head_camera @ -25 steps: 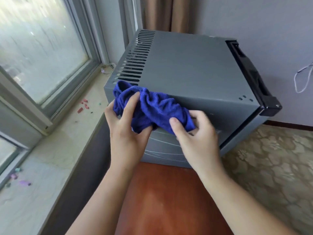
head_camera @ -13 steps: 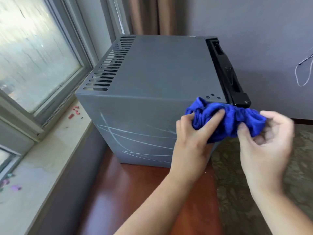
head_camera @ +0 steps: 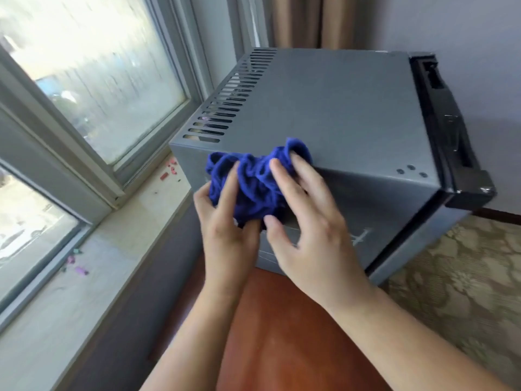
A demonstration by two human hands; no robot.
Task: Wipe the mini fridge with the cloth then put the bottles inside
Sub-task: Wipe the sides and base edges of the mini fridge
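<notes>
Blue cloth [head_camera: 253, 190], one, held by left hand [head_camera: 225, 232], right hand [head_camera: 313, 238]; one fridge [head_camera: 338, 108].

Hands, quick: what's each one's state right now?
Left hand: closed on the cloth, pressing it to the fridge edge.
Right hand: closed on the same cloth, fingers spread over it.

The fridge [head_camera: 338, 108] is matte grey, with thin pale curved lines on its near side; its door [head_camera: 451, 142] is black. The cloth [head_camera: 253, 187] is deep blue. The bench [head_camera: 282, 334] is reddish brown. The carpet [head_camera: 465, 292] is beige with an olive floral pattern. The sill [head_camera: 112, 249] is cream, speckled with pink and purple bits. The curtain [head_camera: 310, 21] is tan, the wall [head_camera: 451, 21] pale lilac-grey.
</notes>
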